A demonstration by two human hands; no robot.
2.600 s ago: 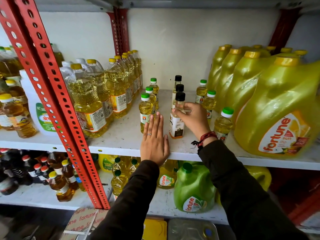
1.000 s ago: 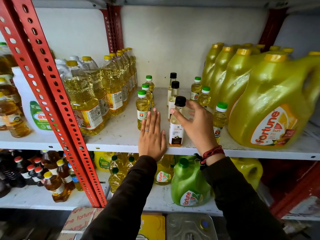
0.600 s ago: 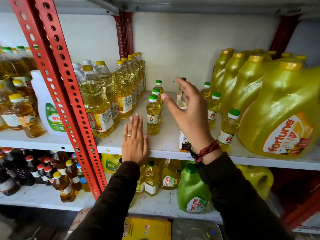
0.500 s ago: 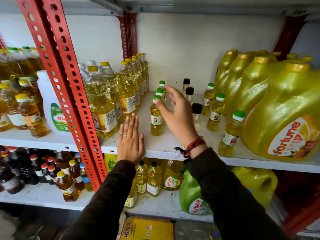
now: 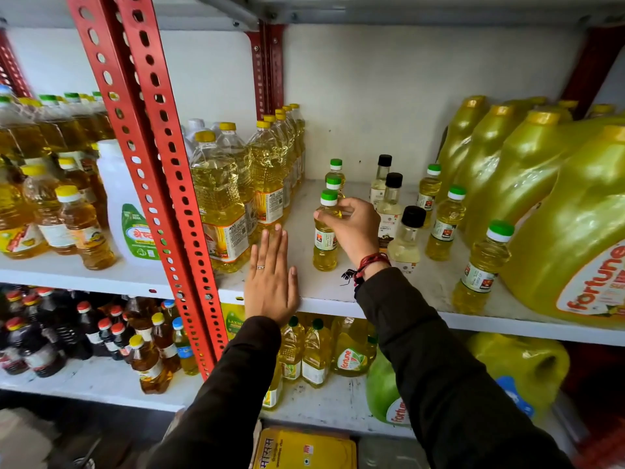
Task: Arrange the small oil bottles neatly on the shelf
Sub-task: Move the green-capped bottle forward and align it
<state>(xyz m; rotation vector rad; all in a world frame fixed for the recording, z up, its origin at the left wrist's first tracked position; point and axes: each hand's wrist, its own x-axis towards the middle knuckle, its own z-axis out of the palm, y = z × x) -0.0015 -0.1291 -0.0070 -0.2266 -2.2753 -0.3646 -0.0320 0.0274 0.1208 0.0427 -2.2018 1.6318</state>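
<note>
Small oil bottles stand in three rows on the white shelf point(image 5: 324, 289). My right hand point(image 5: 355, 228) grips the front green-capped bottle point(image 5: 325, 245) of the left row around its neck. Two more green-capped bottles point(image 5: 334, 179) stand behind it. The middle row holds three black-capped bottles, the front one point(image 5: 406, 238) just right of my wrist. The right row has three green-capped bottles, the nearest point(image 5: 482, 269) at the shelf's front. My left hand point(image 5: 272, 279) lies flat, palm down, on the shelf edge, left of the gripped bottle.
Tall yellow-capped oil bottles point(image 5: 220, 204) crowd the shelf's left side beside a red perforated upright point(image 5: 159, 164). Large yellow jugs point(image 5: 575, 231) fill the right. The shelf below holds more bottles and a green jug point(image 5: 385, 390).
My right hand let go of the front black-capped bottle, swung left and closed on the front green-capped bottle. My left hand slid left along the shelf edge.
</note>
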